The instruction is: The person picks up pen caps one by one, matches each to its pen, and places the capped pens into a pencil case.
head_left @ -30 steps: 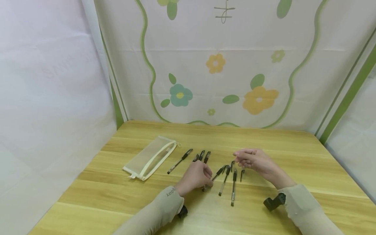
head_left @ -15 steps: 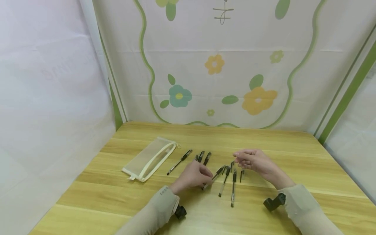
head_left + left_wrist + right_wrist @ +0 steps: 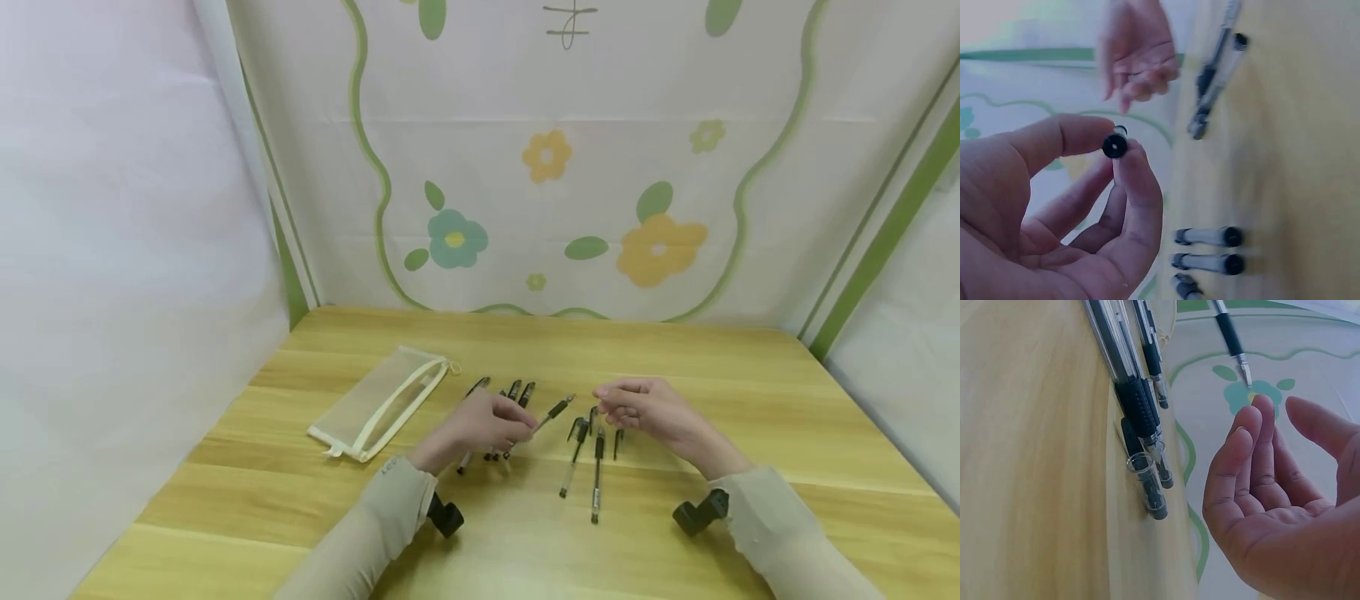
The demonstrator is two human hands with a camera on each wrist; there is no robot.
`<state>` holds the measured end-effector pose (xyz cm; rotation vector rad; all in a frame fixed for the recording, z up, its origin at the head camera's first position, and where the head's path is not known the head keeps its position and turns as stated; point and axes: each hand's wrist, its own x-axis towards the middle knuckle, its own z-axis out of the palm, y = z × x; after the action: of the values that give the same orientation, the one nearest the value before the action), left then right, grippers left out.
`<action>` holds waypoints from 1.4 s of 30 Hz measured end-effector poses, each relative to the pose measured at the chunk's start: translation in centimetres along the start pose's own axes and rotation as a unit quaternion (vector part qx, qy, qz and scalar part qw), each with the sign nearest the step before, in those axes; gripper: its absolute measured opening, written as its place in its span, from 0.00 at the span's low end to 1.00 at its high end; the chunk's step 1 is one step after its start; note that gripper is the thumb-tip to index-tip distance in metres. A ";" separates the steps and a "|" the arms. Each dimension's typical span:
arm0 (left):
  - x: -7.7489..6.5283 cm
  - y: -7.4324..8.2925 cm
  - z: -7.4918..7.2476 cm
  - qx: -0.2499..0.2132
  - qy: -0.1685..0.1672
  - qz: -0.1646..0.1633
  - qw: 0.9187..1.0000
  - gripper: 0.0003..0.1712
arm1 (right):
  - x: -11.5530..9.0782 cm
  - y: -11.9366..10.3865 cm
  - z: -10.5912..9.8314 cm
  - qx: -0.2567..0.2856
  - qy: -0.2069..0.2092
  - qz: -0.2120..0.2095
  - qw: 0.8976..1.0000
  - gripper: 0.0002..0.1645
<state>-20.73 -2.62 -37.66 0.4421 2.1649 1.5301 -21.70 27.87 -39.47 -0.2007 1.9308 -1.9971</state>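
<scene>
In the head view, my left hand [image 3: 487, 423] pinches an uncapped gel pen [image 3: 557, 409] between thumb and fingertips, raised off the table with its tip toward my right hand [image 3: 651, 408]. The left wrist view shows the pen's black rear end [image 3: 1115, 145] end-on. My right hand hovers with softly bent fingers, thumb apart, and nothing between them. Below it lie an uncapped pen [image 3: 597, 475], another pen [image 3: 575, 462] and loose pen caps [image 3: 618, 444]. One clear cap [image 3: 1154, 494] shows closely in the right wrist view. Several pens [image 3: 514, 390] lie partly hidden behind my left hand.
A cream zip pouch [image 3: 360, 400] lies on the left of the wooden table [image 3: 675, 350], its zip side gaping. A white curtain with printed flowers [image 3: 657, 250] stands behind the table. Cloth walls rise on both sides.
My left hand has lifted the pen off the table and shifted slightly left and away from me, covering more of the pens there. My right hand stays nearly still.
</scene>
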 end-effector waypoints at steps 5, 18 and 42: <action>0.2 0.5 -1.1 -0.035 -0.018 0.007 0.999 0.10 | 0.2 -0.3 0.1 0.002 0.008 0.001 1.000 0.13; 0.5 0.8 -1.3 -0.131 -0.074 -0.002 0.989 0.14 | 0.1 -0.4 0.4 -0.026 0.021 -0.004 0.999 0.14; 0.2 2.0 -1.3 -0.222 -0.048 0.022 0.974 0.18 | 2.2 1.1 0.8 -0.375 0.029 -0.129 0.917 0.25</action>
<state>-21.58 -2.82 -35.41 0.4030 1.6788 1.9081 -23.26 26.38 -40.84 -0.6148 2.7430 -1.2870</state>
